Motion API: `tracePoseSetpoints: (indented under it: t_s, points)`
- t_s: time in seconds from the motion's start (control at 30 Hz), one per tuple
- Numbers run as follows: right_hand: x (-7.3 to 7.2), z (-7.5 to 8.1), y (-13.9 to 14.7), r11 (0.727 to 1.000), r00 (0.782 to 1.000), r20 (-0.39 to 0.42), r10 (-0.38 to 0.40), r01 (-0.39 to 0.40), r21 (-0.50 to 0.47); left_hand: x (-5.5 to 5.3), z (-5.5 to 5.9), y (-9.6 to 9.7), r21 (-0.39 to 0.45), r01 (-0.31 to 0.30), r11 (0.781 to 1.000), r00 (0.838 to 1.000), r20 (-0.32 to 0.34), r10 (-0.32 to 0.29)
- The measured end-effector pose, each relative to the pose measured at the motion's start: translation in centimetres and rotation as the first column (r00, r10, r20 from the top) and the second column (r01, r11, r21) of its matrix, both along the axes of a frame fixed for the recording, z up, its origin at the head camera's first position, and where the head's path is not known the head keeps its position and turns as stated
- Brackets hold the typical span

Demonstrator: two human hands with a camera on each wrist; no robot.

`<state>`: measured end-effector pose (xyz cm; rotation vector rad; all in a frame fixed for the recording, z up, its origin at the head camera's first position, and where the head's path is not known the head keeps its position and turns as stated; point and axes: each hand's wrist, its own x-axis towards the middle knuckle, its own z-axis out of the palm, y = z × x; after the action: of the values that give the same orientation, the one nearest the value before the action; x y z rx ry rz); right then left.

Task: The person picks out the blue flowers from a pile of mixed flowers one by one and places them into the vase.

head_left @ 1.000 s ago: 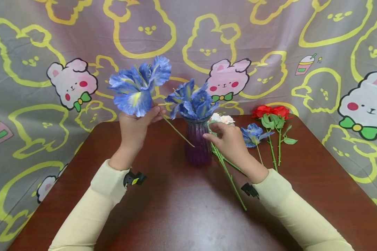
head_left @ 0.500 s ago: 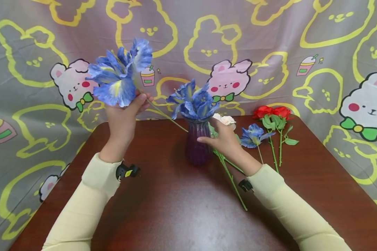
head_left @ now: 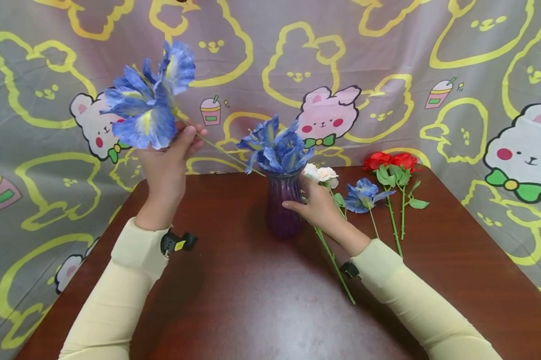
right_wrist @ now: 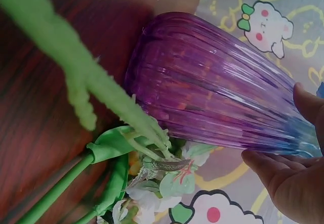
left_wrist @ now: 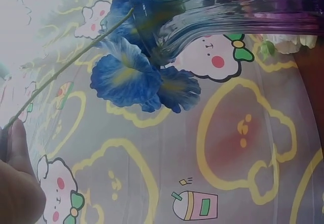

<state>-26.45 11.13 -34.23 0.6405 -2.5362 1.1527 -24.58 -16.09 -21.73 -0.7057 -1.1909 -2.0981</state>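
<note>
My left hand pinches the thin stem of a blue iris just below its bloom, raised at the left. The stem slants down to the right, its tip overlapping the vase mouth in the left wrist view. A ribbed purple glass vase stands upright mid-table, bluish toward its neck. Blue irises fill its opening, their stems hidden by the glass. My right hand holds the vase from the right, thumb in front and fingers around the neck; in the right wrist view the vase sits between thumb and fingers.
Right of the vase lie pale flowers with long green stems, partly behind my right hand. Farther right are another blue iris and red roses. A cartoon-printed curtain closes off the brown table behind.
My left hand has moved left and up with the iris, bringing the stem's lower end from before the vase body up to its rim. My right hand has closed in on the vase.
</note>
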Motion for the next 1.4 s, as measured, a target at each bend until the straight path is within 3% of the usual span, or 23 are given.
tracePoseSetpoints:
  t_s: [0.27,0.47,0.7,0.8,0.93,1.13,1.27,1.4]
  points:
    - [0.1,-0.1,-0.1,0.999,0.999,0.045,0.016,-0.014,-0.043,-0.2,0.5,0.0,0.022,0.015,1.0,1.0,0.002,-0.015]
    - [0.2,-0.2,-0.1,0.998,0.999,0.051,0.019,-0.016,-0.055,-0.2,0.8,0.3,-0.007,-0.038,0.999,0.999,-0.038,0.038]
    - [0.2,-0.4,-0.1,0.997,0.999,0.035,0.03,-0.028,-0.067,-0.2,0.7,0.9,0.001,-0.097,0.995,0.995,-0.009,0.097]
    - [0.1,-0.4,-0.1,0.997,0.999,0.027,0.032,-0.03,-0.067,-0.2,0.4,1.2,-0.057,-0.154,0.986,0.988,-0.034,0.152]
    - [0.2,-0.4,-0.1,0.998,0.999,0.029,0.026,-0.024,-0.063,-0.3,-0.2,1.6,-0.125,-0.185,0.975,0.982,-0.063,0.178]
    - [0.3,-0.4,-0.1,0.999,0.999,0.03,0.012,-0.011,-0.045,-0.9,-1.2,2.3,-0.149,-0.166,0.975,0.985,-0.064,0.158]
    - [0.3,-0.5,-0.1,0.999,1.0,0.031,0.006,-0.004,-0.039,-1.2,-1.7,2.9,-0.156,-0.117,0.981,0.993,-0.043,0.112]
    - [0.4,-0.5,-0.1,0.999,1.0,0.028,-0.006,0.007,-0.038,-1.2,-1.7,3.5,-0.209,-0.122,0.97,0.991,-0.075,0.108]
